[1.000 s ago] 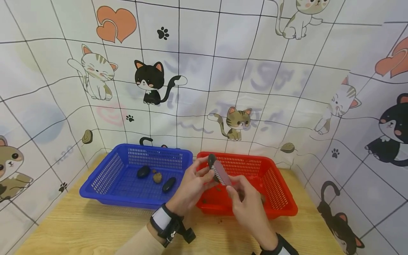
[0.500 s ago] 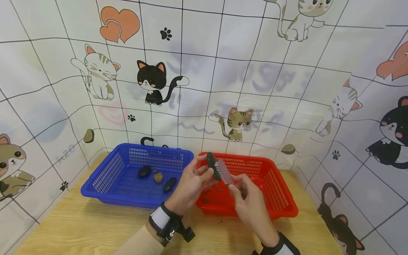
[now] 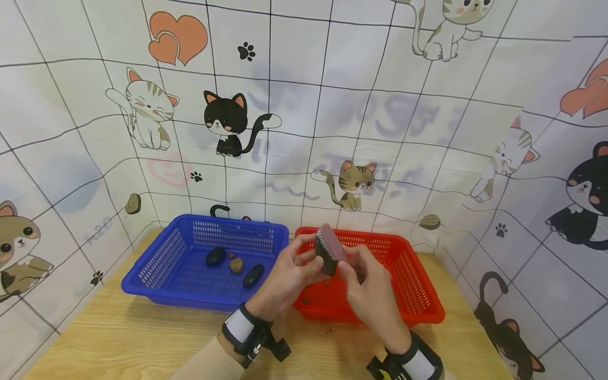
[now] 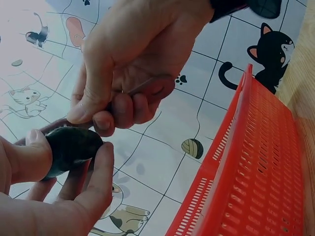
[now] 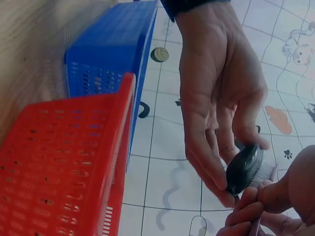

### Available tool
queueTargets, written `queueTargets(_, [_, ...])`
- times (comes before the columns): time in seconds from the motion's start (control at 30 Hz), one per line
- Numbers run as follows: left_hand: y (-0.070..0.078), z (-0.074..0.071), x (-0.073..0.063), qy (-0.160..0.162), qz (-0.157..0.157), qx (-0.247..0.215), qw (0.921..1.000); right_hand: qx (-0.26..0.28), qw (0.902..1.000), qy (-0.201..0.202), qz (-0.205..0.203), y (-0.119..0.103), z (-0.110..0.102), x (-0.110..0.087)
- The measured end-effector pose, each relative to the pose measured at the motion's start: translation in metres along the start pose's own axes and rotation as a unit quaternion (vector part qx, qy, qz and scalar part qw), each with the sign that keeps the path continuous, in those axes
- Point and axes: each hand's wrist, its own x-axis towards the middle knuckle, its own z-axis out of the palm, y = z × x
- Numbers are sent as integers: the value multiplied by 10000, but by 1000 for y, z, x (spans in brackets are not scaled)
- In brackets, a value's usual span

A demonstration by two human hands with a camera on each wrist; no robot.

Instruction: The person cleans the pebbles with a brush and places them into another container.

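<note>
Over the red basket, my left hand [image 3: 291, 274] holds a smooth dark stone [image 3: 324, 262] between thumb and fingers. My right hand [image 3: 372, 290] grips a mauve brush [image 3: 333, 244] with pale bristles. Those bristles lie against the stone's upper side. In the left wrist view the dark stone [image 4: 74, 147] sits in the left fingertips, and the brush handle [image 4: 152, 86] runs through the right palm. Seen from the right wrist, the bristles [image 5: 264, 173] meet one flank of the stone [image 5: 244, 169]; the right fingers hide much of the brush.
A blue basket [image 3: 157, 290] stands on the left, with two dark stones [image 3: 216, 256], a brown lump [image 3: 236, 265] and a small brown bit inside. Beside it, the red basket [image 3: 423, 279] holds small brown bits. Both rest on a wooden table [image 3: 119, 338] before a cat-patterned cloth [image 3: 294, 105].
The brush has moved up and left along the stone, and my right hand has risen slightly with it. The stone has turned in my left fingers.
</note>
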Motion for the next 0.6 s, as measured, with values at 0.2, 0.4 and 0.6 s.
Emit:
queueTargets(0.2, [3,2,0,23,31,-51,10000,-79,9997,-32,232,5,-7,2])
queueTargets(0.4, [3,1,2,419,-2,-78,9991,-81,9983,-252,528,8,-8,-13])
queueTargets(0.6, [-2,0,6,633,-92,-97,9979,18,9990,-307,334,6,-1,-14])
